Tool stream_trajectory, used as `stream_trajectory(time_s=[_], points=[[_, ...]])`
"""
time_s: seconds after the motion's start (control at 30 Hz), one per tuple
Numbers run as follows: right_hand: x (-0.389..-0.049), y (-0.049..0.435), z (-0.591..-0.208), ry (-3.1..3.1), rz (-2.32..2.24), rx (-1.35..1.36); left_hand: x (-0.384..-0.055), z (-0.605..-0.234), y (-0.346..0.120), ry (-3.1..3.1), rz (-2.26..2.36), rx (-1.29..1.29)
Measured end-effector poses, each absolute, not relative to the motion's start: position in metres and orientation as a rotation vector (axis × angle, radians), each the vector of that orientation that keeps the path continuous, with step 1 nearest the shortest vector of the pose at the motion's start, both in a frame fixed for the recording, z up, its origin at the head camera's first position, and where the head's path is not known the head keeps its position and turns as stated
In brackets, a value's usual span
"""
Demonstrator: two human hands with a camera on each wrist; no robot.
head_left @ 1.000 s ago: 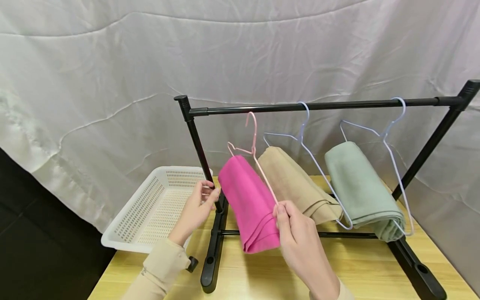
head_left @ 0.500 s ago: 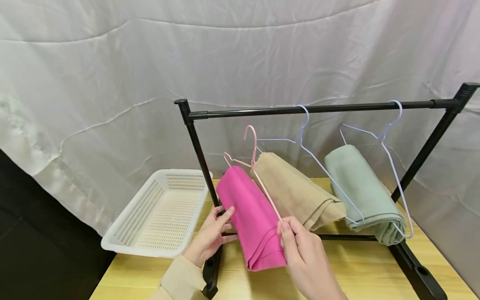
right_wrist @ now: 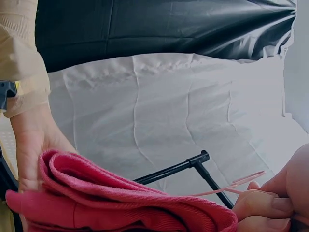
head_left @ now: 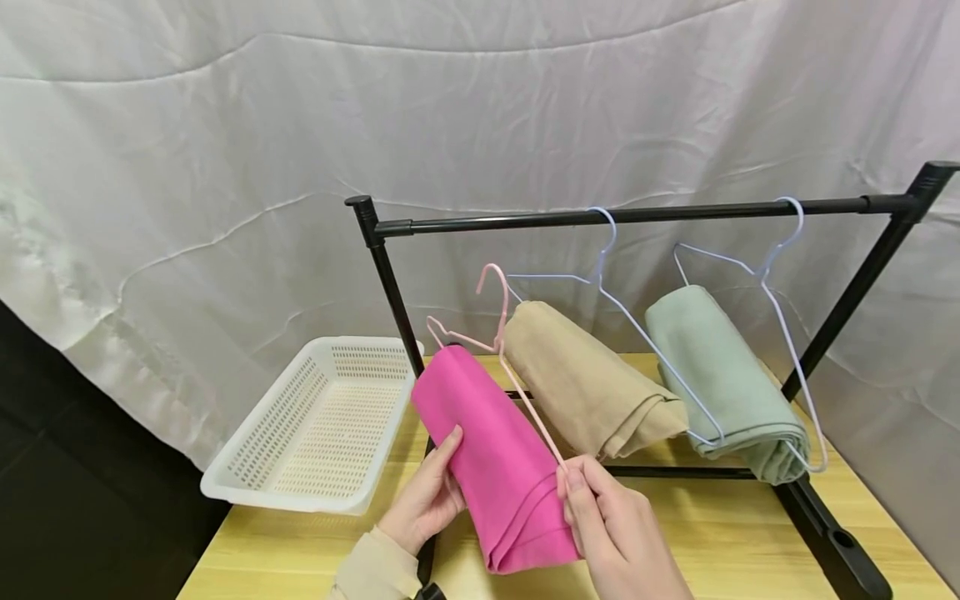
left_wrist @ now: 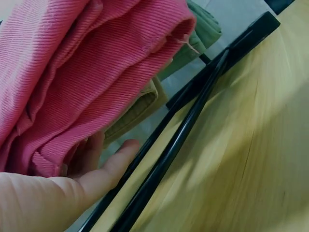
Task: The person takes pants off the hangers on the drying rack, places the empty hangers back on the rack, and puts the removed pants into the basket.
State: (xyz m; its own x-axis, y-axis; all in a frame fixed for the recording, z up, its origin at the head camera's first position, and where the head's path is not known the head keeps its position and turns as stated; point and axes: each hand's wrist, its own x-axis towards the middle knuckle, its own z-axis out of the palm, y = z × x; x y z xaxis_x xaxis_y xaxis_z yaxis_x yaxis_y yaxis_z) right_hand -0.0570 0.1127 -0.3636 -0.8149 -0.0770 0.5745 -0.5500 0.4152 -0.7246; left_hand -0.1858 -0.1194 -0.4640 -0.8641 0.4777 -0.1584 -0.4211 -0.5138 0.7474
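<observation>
A pink hanger (head_left: 504, 310) with a folded bright pink cloth (head_left: 487, 450) draped over it is held in front of the black rack, its hook below the top bar and free of it. My right hand (head_left: 618, 521) pinches the hanger's near lower corner between thumb and fingers. Against the cloth's left side lies my left hand (head_left: 427, 504), thumb extended along the edge and fingers partly hidden underneath. In the left wrist view the ribbed cloth (left_wrist: 96, 72) hangs over that hand (left_wrist: 53, 193). The right wrist view shows the cloth's folded layers (right_wrist: 116, 193) between both hands.
On the black rack's bar (head_left: 510, 222) hang two lilac hangers carrying a beige cloth (head_left: 585, 375) and a pale green cloth (head_left: 720, 367). A white perforated basket (head_left: 330, 433) stands left on the wooden table (head_left: 705, 533). Grey curtain (head_left: 480, 125) hangs behind.
The pink hanger and cloth have come down and nearer, away from the bar, with the right hand. My left hand has moved from the rack's left post to the cloth's side.
</observation>
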Motion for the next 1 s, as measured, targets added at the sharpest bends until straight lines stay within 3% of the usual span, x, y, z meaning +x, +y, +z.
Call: stream_trajectory(time_s=[1.0], points=[[-0.058, 0.114, -0.374, -2.201, 1.411, 0.627, -0.171, -0.46, -0.119, 1.144, 2.629, -0.127]])
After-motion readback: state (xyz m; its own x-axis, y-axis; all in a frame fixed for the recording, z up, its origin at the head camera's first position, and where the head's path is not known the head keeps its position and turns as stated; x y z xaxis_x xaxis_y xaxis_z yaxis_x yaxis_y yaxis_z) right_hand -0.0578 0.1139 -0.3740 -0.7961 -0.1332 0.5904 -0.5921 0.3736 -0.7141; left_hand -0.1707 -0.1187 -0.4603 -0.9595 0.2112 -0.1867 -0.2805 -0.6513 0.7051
